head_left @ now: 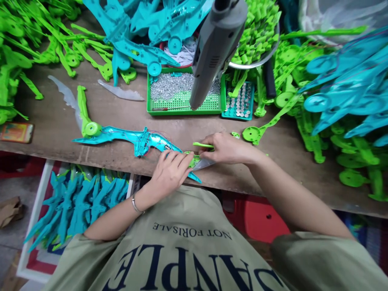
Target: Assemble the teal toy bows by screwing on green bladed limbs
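A long blue plastic part (121, 134) with thin wires lies across the table near its front edge. On its right end rests my left hand (170, 171), fingers together over the blue part and a small green piece (194, 160). My right hand (222, 148) pinches a thin green plastic piece (202, 145) just above that end. Under the right fingers a translucent blade (203, 163) shows in part. At the left end of the blue part sit a green arm (83, 107) with a round hub and another translucent blade (66, 93).
A green tray (184, 110) of screws stands behind, with a grey electric screwdriver (214, 52) hanging over it. Beside it is a blue tray (238, 115) of small round parts. Piles of green and blue parts flank both sides. A phone (17, 132) lies far left.
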`<control>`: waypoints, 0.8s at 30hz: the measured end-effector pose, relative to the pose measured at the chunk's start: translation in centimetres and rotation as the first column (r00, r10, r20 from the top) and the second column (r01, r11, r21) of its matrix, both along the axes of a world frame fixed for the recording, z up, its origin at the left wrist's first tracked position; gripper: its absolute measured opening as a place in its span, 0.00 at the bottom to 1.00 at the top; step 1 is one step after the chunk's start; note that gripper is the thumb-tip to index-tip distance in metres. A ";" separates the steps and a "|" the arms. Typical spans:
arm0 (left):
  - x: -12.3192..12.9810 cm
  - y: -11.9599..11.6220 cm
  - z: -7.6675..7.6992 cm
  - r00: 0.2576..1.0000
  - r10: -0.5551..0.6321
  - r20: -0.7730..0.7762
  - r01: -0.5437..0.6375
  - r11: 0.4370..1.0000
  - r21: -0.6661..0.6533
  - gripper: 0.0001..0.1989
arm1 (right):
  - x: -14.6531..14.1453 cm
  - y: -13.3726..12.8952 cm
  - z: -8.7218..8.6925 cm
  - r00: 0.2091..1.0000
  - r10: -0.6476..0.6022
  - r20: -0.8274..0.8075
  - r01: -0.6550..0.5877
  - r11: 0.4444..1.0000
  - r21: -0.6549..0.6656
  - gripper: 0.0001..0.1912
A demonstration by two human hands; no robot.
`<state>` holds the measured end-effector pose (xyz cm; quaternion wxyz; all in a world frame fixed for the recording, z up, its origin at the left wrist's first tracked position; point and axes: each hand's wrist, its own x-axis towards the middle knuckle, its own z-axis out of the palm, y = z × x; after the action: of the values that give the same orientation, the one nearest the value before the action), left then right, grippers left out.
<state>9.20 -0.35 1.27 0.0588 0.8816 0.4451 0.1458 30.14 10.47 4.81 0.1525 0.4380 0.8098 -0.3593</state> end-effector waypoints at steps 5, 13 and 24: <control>-0.1 0.1 -0.4 1.000 -0.005 -0.024 0.007 0.997 0.074 0.18 | -0.9 -0.2 -0.1 0.999 -0.011 0.030 0.011 1.000 0.006 0.11; 0.0 -0.6 -1.0 0.999 0.014 -0.032 -0.011 0.997 0.081 0.18 | -2.5 -0.6 0.6 0.990 -0.021 0.142 0.013 0.998 0.058 0.12; 0.7 -0.6 -0.6 0.996 0.028 -0.089 -0.025 0.999 0.036 0.27 | -2.9 -1.6 0.0 0.986 -0.061 0.155 0.035 0.985 0.168 0.14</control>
<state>9.90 -0.98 0.65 0.0217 0.8821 0.4564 0.1147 27.20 8.82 4.86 0.1716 0.4959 0.8111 -0.2585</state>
